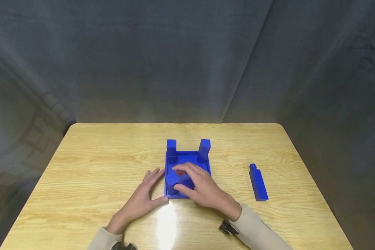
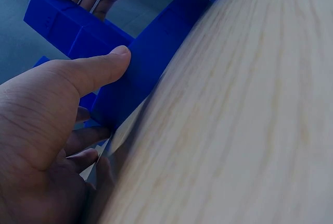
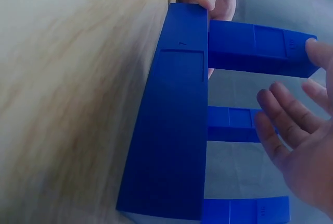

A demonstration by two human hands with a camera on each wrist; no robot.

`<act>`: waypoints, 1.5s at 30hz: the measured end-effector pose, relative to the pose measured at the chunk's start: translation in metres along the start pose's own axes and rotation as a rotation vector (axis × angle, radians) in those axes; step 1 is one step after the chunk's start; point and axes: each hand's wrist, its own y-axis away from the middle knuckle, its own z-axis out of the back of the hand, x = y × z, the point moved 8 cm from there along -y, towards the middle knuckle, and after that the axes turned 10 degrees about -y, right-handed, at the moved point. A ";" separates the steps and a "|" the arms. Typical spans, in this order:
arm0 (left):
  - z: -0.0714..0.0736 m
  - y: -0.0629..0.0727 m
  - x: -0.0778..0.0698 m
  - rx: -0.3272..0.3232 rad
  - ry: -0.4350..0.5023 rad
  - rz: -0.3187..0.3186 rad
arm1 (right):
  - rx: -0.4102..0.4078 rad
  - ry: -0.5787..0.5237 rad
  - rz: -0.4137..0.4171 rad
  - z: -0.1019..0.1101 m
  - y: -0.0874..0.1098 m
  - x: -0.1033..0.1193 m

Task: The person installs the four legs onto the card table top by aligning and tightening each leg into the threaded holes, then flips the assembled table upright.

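Observation:
A square blue tray-like base [image 1: 205,197] with a raised rim lies on the table. Three square blue posts stand up from it: a back left post [image 1: 172,148], a back right post [image 1: 204,150] and a front left post [image 3: 244,44]. My left hand [image 1: 140,198] rests against the base's front left corner, thumb along the front wall and fingers spread by the left side. Over the base, my right hand [image 1: 203,184] touches the front left post's top with its thumb. Its other fingers are loosely bent, apart from the post.
Off to the right, a loose blue post [image 1: 258,184] lies on the wooden table [image 1: 106,149], its narrow round peg pointing away from me. Dark grey curtains [image 1: 162,62] hang behind the table and at both sides.

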 end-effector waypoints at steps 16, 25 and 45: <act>0.000 0.000 0.000 -0.001 -0.008 -0.002 | 0.028 -0.011 0.072 -0.001 -0.001 0.007; 0.000 0.000 0.000 -0.005 -0.004 -0.011 | -0.012 -0.056 0.032 -0.001 0.000 0.005; 0.000 0.000 0.000 0.000 -0.006 -0.007 | 0.033 -0.001 0.080 -0.007 -0.001 0.009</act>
